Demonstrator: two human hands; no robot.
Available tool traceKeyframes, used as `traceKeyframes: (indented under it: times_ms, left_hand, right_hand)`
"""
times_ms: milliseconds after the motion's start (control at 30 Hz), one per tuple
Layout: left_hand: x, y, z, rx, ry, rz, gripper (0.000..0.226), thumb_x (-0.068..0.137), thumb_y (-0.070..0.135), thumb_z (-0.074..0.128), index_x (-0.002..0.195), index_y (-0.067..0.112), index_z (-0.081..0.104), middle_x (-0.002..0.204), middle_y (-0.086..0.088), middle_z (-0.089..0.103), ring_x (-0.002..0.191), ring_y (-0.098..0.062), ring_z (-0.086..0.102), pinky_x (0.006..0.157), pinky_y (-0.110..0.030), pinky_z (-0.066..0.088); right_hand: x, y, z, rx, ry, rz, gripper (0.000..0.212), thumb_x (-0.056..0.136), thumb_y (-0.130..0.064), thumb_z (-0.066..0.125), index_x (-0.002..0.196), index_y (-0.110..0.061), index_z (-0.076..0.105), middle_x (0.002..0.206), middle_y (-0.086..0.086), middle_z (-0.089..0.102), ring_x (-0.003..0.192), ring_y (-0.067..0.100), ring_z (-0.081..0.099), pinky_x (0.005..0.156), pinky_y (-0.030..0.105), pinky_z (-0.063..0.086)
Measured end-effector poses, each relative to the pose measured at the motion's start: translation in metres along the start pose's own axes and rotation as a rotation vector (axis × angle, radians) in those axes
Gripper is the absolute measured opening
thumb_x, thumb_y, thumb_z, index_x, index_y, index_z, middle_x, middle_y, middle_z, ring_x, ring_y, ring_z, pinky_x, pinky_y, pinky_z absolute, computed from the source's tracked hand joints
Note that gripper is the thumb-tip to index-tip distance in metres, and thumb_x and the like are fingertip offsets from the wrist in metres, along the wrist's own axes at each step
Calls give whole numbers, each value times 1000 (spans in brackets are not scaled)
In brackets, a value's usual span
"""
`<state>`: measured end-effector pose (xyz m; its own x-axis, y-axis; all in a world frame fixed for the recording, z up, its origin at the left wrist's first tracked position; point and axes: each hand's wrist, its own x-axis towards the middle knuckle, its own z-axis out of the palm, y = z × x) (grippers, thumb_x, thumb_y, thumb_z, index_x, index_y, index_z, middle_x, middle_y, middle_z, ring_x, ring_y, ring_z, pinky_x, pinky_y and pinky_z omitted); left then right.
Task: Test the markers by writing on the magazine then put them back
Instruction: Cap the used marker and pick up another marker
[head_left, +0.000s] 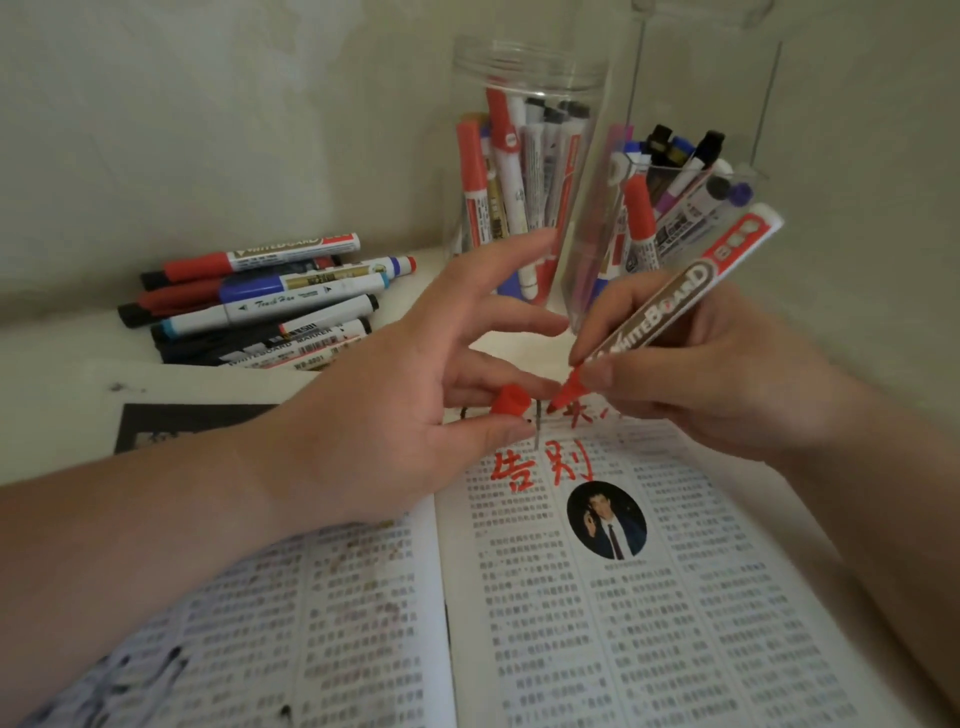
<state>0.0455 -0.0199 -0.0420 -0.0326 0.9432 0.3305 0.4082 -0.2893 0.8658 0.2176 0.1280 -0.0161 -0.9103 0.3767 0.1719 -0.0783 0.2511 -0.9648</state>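
My right hand (691, 374) grips a red whiteboard marker (670, 301), uncapped, with its red tip just above the top of the open magazine (597, 597). My left hand (415, 395) pinches the marker's red cap (511, 401) between thumb and a finger, right beside the tip, while its other fingers spread out. Red handwritten characters lie on the right page under the tip. Part of the page top is hidden by both hands.
A pile of several markers (270, 296) lies at the back left by the wall. A tall clear jar (524, 171) full of markers stands behind the hands, and a tilted clear container (654, 208) with more markers leans beside it on the right.
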Motion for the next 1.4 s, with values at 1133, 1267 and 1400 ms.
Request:
traceKeyframes:
  times_ms: [1133, 1267, 1400]
  left_hand:
    - [-1, 7, -2, 122, 78, -142, 101, 71, 13, 91, 141, 56, 32, 97, 8, 73, 94, -11, 73, 88, -38, 58]
    - [-3, 7, -3, 166, 92, -134, 96, 74, 16, 90, 142, 53, 33, 93, 11, 72, 89, -10, 72, 85, -34, 57]
    - [-6, 8, -4, 195, 101, -121, 94, 75, 18, 89, 139, 58, 32, 95, 17, 73, 91, -4, 72, 86, -28, 55]
  right_hand:
    - [6, 0, 42, -350, 182, -106, 33, 81, -48, 77, 91, -17, 74, 80, 27, 69, 72, 51, 65, 63, 69, 52]
    - [9, -6, 51, -349, 149, -55, 19, 83, -28, 77, 88, -11, 73, 72, 23, 67, 64, 44, 63, 58, 62, 51]
    - [5, -6, 53, -395, 180, -34, 14, 86, -23, 81, 87, -11, 73, 70, 16, 69, 64, 38, 65, 59, 58, 52]
